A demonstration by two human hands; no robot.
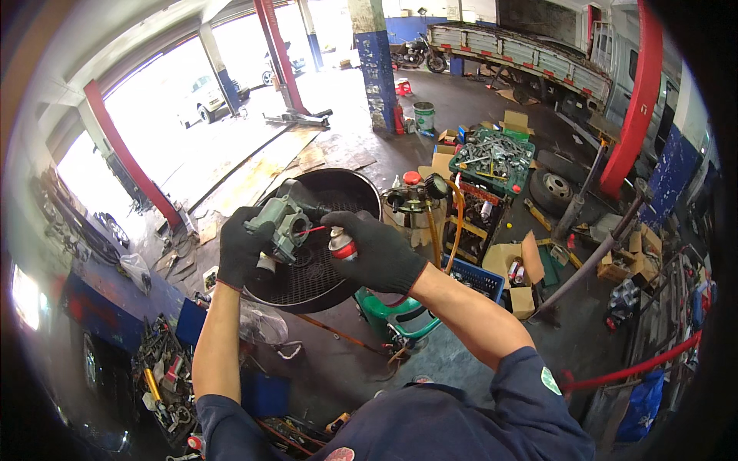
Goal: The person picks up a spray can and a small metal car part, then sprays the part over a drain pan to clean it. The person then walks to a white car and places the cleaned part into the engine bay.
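Left gloved hand (242, 250) gripping grey metal part (286, 224), centre-left of frame, above black round tub (307, 301) with mesh grate (284, 283); right gloved hand (382, 252) wrapped around red-and-white spray can (343, 247), frame centre, red straw (311, 230) at part's round opening; green stool (377, 313) below, lower centre; tool-filled green tray (501, 187), upper right

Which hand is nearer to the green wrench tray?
Right. In the view, the right hand, holding a spray can, is lower left of the green wrench tray; the left hand, gripping a metal housing, is farther left.
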